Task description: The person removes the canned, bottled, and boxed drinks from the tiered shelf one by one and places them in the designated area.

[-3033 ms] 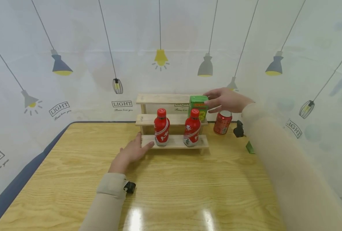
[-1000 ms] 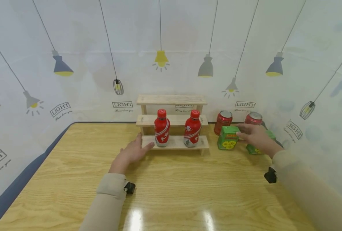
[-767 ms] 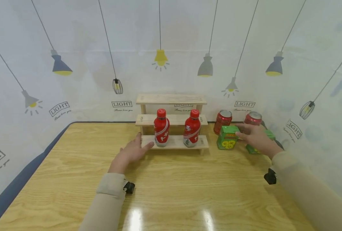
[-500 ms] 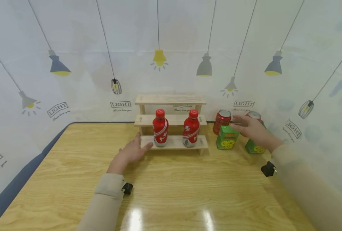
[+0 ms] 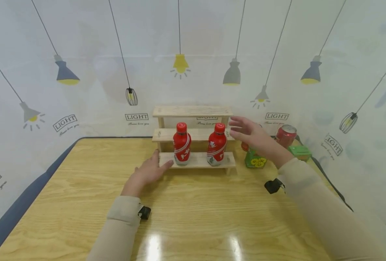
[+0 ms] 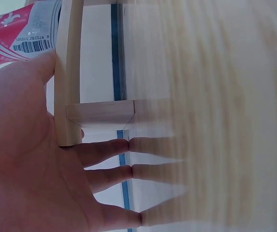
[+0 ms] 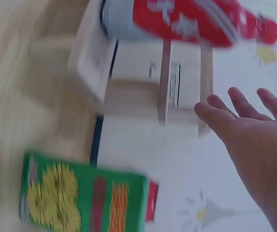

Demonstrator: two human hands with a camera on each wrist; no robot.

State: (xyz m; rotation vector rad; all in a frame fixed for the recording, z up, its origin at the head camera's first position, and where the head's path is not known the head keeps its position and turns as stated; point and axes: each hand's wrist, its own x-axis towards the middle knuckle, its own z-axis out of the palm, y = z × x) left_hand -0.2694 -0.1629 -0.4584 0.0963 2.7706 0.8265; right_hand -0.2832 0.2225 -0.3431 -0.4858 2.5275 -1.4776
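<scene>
A three-step wooden shelf [image 5: 194, 135] stands at the back of the table. Two red bottles [image 5: 182, 145] are upright on its lowest step. My left hand [image 5: 148, 171] rests at the shelf's left end; the left wrist view shows straight fingertips on the tabletop and the thumb against the step's edge by a bottle [image 6: 25, 36]. Fingers spread and holding nothing, my right hand [image 5: 259, 137] hovers beside the right-hand bottle [image 5: 217, 145]. Under it, a green drink carton [image 5: 255, 161] with yellow flowers stands on the table, partly hidden by the hand.
A red can [image 5: 245, 146] is mostly hidden behind my right hand. Farther right stand another red can [image 5: 286, 135] and a second green carton [image 5: 300, 150], partly covered by my right arm. A lamp-printed curtain [image 5: 199, 43] hangs behind the wooden table [image 5: 193, 203].
My right hand brought the green carton down from the shelf's middle step to the table on the right, let it go, then moved left towards the right-hand bottle. My left hand stayed put.
</scene>
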